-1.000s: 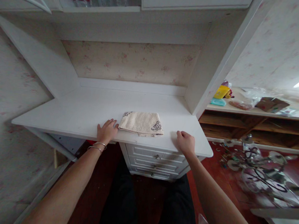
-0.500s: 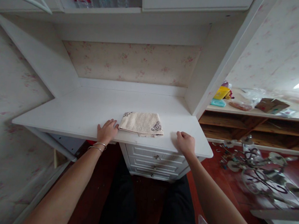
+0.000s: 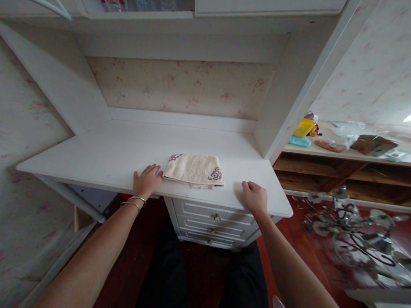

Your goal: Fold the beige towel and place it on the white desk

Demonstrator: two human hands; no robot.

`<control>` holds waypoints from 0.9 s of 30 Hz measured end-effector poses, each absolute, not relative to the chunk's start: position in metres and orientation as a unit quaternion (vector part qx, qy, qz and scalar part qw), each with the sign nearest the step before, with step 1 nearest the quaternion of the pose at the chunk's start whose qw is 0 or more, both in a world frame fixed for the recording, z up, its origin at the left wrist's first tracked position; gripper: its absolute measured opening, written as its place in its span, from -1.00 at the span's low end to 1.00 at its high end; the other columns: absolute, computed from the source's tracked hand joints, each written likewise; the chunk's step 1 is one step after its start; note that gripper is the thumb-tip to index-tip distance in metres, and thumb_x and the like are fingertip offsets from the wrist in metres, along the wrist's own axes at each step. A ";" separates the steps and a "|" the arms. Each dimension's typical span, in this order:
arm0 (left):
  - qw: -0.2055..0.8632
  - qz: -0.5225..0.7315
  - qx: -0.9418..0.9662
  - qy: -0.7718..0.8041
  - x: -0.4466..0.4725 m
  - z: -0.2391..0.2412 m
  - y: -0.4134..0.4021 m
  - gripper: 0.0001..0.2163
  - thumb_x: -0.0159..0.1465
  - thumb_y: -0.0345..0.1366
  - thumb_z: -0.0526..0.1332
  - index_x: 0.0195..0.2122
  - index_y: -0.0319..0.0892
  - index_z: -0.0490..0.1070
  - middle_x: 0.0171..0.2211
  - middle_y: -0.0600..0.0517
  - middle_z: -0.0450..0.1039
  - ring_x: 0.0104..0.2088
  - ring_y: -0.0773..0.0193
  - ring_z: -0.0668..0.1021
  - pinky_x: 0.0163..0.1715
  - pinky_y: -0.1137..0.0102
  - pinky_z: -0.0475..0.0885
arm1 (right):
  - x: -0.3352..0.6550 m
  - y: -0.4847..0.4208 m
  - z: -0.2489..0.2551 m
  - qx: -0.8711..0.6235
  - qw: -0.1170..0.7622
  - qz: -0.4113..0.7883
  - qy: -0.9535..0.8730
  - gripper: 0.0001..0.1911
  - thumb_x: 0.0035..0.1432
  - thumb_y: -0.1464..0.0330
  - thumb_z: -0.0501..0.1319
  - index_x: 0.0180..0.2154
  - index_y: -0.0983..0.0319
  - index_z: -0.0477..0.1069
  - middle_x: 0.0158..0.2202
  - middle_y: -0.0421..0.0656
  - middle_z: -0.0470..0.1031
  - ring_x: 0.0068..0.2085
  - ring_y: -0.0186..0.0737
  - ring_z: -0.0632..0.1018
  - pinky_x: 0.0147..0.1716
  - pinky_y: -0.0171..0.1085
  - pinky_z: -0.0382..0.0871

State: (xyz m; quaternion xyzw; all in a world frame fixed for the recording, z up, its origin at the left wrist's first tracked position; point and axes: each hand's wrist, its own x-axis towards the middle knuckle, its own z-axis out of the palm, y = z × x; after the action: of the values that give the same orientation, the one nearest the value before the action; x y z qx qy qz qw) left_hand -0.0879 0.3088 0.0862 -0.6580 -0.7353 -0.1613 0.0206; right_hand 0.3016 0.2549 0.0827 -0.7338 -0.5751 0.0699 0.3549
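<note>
A folded beige towel (image 3: 194,169) with dark patterned corners lies flat on the white desk (image 3: 120,147), near its front edge. Just left of the towel, my left hand (image 3: 148,181) rests on the desktop with its fingers spread and nothing in it. Two thin bangles circle that wrist. My right hand (image 3: 255,197) sits on the desk to the right of the towel, apart from it, its fingers curled into a fist. No object shows in the fist.
Below the desktop is a drawer unit (image 3: 215,216) with small knobs. Overhead, a cabinet shelf (image 3: 141,13) holds clear bottles. To the right, a low shelf unit (image 3: 332,176) carries bags and a cardboard box (image 3: 373,145). A chandelier (image 3: 362,237) lies on the red floor.
</note>
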 end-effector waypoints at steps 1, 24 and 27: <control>0.021 -0.162 -0.659 -0.734 -0.088 0.085 0.309 -0.58 0.37 -0.10 -0.09 0.19 0.08 0.33 0.31 0.06 0.20 0.31 0.06 0.24 0.27 -0.20 -0.07 | 0.301 0.254 0.083 -0.732 0.354 0.066 -0.578 -0.59 0.19 0.22 0.01 -0.66 0.18 0.26 -0.61 -0.14 0.38 -0.50 -0.25 0.28 -0.45 -0.25 0.00; 0.005 -0.184 -0.649 -0.739 -0.089 0.088 0.309 -0.61 0.36 -0.08 -0.05 0.15 0.10 0.36 0.30 0.06 0.24 0.28 0.07 0.27 0.28 -0.17 -0.07 | 0.250 0.162 0.042 -0.623 0.033 0.221 -0.750 -0.45 0.32 0.25 0.07 0.31 0.10 0.14 0.10 0.01 0.46 -0.04 0.07 0.55 -0.11 -0.12 0.33; 0.011 -0.182 -0.647 -0.740 -0.089 0.087 0.309 -0.61 0.36 -0.08 -0.05 0.14 0.10 0.36 0.29 0.07 0.25 0.28 0.08 0.28 0.28 -0.16 -0.07 | 0.244 0.181 0.029 -0.621 0.018 0.240 -0.746 -0.43 0.31 0.26 0.09 0.31 0.14 0.14 0.19 0.03 0.37 0.05 0.06 0.51 -0.04 -0.11 0.33</control>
State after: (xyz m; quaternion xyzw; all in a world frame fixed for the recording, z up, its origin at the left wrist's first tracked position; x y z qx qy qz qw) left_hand -0.0888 0.3091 0.0873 -0.6471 -0.7404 -0.1819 0.0109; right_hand 0.2442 0.1808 0.0291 -0.6212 -0.7459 0.2396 0.0178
